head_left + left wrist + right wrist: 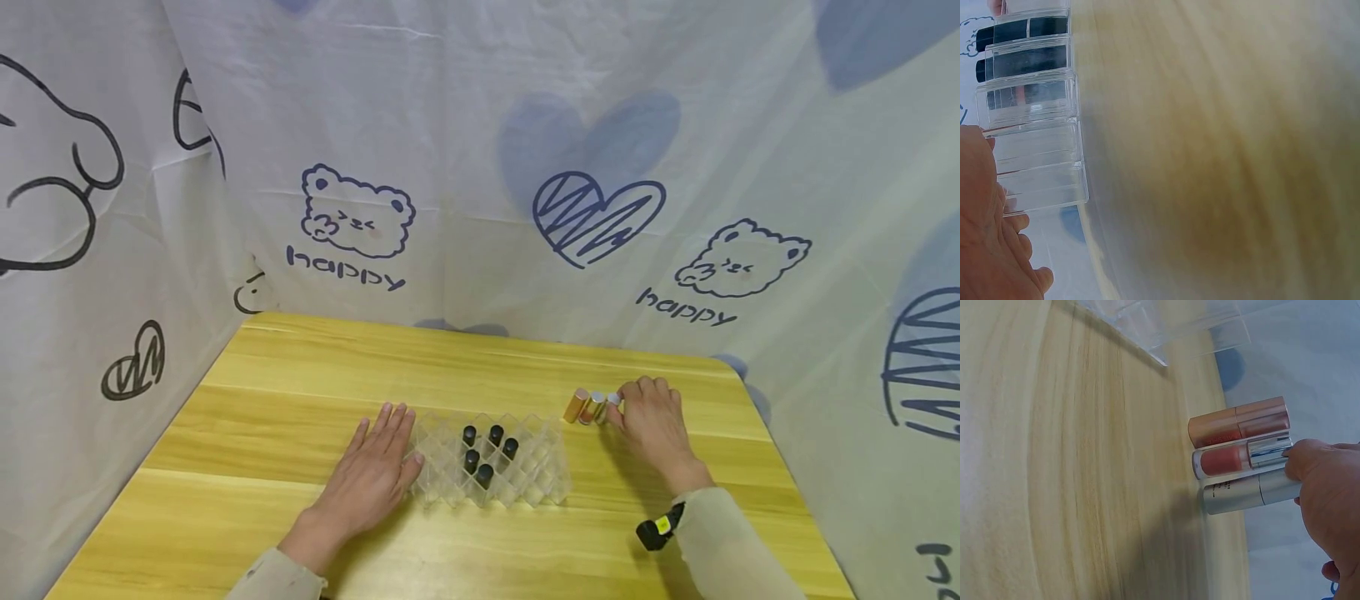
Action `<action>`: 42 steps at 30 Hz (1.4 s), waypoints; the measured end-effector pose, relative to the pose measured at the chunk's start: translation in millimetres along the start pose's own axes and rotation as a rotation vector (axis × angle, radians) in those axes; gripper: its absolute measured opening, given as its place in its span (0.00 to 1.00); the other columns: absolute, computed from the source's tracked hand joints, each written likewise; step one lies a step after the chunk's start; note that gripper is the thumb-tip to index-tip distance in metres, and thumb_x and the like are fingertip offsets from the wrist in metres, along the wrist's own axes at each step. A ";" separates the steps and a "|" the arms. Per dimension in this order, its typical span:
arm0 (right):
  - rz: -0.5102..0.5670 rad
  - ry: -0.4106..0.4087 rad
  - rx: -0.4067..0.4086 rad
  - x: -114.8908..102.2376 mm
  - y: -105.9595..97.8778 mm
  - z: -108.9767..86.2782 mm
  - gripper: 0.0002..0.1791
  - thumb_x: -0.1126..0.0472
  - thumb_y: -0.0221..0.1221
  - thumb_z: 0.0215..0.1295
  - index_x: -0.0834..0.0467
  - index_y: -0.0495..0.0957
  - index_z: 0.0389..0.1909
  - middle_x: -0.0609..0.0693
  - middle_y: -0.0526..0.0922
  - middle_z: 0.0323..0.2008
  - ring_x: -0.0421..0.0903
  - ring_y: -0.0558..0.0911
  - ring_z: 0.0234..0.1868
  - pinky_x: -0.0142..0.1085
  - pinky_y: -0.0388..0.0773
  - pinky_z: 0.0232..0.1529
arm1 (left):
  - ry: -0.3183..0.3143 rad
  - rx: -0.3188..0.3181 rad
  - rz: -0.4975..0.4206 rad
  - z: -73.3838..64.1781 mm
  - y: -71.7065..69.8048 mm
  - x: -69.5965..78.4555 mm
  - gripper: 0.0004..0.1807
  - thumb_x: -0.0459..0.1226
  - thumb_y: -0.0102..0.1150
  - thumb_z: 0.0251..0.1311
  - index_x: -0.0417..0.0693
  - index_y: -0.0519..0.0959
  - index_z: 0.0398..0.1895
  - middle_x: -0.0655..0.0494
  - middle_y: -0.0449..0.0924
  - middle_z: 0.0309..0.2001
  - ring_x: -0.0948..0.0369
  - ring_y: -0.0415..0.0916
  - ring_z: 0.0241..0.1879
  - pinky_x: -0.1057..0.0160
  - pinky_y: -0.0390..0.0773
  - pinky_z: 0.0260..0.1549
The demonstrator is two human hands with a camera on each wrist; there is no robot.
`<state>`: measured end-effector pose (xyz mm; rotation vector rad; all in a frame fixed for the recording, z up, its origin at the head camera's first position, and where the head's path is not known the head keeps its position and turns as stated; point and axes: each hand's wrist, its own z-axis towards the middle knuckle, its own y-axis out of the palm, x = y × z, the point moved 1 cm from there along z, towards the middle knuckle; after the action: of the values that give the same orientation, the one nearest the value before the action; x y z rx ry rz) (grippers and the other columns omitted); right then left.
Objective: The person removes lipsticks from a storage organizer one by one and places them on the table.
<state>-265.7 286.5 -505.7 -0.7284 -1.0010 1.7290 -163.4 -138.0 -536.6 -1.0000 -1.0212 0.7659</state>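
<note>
My right hand (pixel 654 425) has its thumb and fingertips around the cap end of a silver lipstick tube (pixel 1241 494), which stands upright on the table. Close beside that tube are a clear-walled lip gloss (pixel 1225 460) with coral contents and a shiny cap, and a rose-gold lipstick (pixel 1219 427). My left hand (pixel 371 475) lies along the left end of a clear lipstick organizer (pixel 442 482), fingers extended and thumb by its edge. Several black-capped tubes (pixel 497 434) stand in the organizer's middle compartments; in the left wrist view their dark bodies show through the wall.
The wooden table (pixel 285 392) ends at the back against a white cloth (pixel 465 167) printed with hearts and bears. Another cloth side (pixel 60 333) hangs along the left. A black band with a yellow mark (pixel 660 527) is on the right wrist.
</note>
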 end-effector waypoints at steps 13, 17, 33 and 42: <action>-0.007 0.035 -0.056 0.1 2.1 -1.5 0.12 0.57 0.64 0.68 0.65 0.81 0.38 0.57 0.77 0.32 0.58 0.71 0.36 0.46 0.63 0.35 | -0.008 -0.013 -0.010 0.7 0.2 0.3 0.38 0.53 0.38 0.85 0.37 0.52 0.84 0.41 0.51 0.84 0.46 0.44 0.85 0.38 0.46 0.82; -0.007 0.042 -0.069 -0.2 1.5 -1.1 0.12 0.57 0.64 0.69 0.65 0.82 0.39 0.57 0.78 0.33 0.58 0.71 0.36 0.46 0.63 0.35 | -0.005 -0.007 -0.004 1.2 0.6 0.0 0.38 0.53 0.38 0.85 0.37 0.53 0.84 0.40 0.52 0.84 0.46 0.44 0.85 0.38 0.47 0.82; 0.007 0.074 -0.112 0.4 -0.2 -1.2 0.14 0.56 0.62 0.71 0.66 0.84 0.42 0.58 0.79 0.35 0.59 0.72 0.38 0.47 0.64 0.37 | 0.001 0.003 0.000 1.3 0.5 0.0 0.38 0.53 0.39 0.84 0.36 0.53 0.83 0.39 0.53 0.83 0.45 0.45 0.84 0.37 0.48 0.82; 0.026 0.090 -0.090 -2.4 -2.0 -0.9 0.16 0.55 0.62 0.72 0.66 0.84 0.45 0.60 0.81 0.39 0.60 0.73 0.40 0.48 0.66 0.38 | -0.005 -0.002 -0.002 0.5 -0.2 0.0 0.37 0.53 0.39 0.84 0.37 0.53 0.83 0.40 0.52 0.84 0.45 0.45 0.84 0.37 0.48 0.82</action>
<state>-263.3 284.9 -504.3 -0.8728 -1.0159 1.6671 -163.9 -137.9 -536.3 -0.9990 -1.0274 0.7656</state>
